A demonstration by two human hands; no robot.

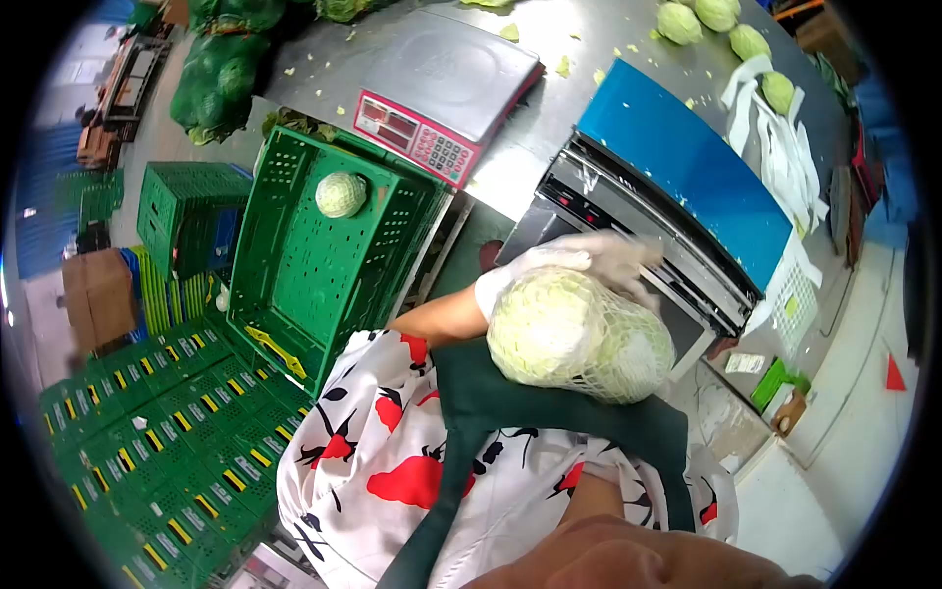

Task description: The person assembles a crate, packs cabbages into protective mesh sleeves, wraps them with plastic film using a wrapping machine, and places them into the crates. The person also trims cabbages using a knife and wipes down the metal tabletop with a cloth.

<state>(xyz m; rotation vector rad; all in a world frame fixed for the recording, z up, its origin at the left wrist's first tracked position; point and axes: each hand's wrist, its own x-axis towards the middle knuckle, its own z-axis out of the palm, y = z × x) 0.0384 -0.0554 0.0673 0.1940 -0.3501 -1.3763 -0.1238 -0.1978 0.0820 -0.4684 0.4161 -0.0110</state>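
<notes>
Two pale green cabbages (545, 324) in white netting are held close against the dark green apron, side by side. My left hand (540, 263), in a white glove, reaches over the far side of the left cabbage and grips it; its fingertips are partly hidden. Beside it, my right hand (628, 263) is smeared by motion at the far side of the right cabbage, so its fingers cannot be made out. Just beyond both hands stands a blue-topped machine (687, 167) with a dark front and small red lights.
A red-edged scale (451, 88) sits on the metal table (579, 29). To the left, a green crate (294, 255) holds one netted cabbage (341, 194). Stacked green crates (177, 442) fill the lower left. Loose cabbages (679, 24) and white netting (775, 147) lie at the back right.
</notes>
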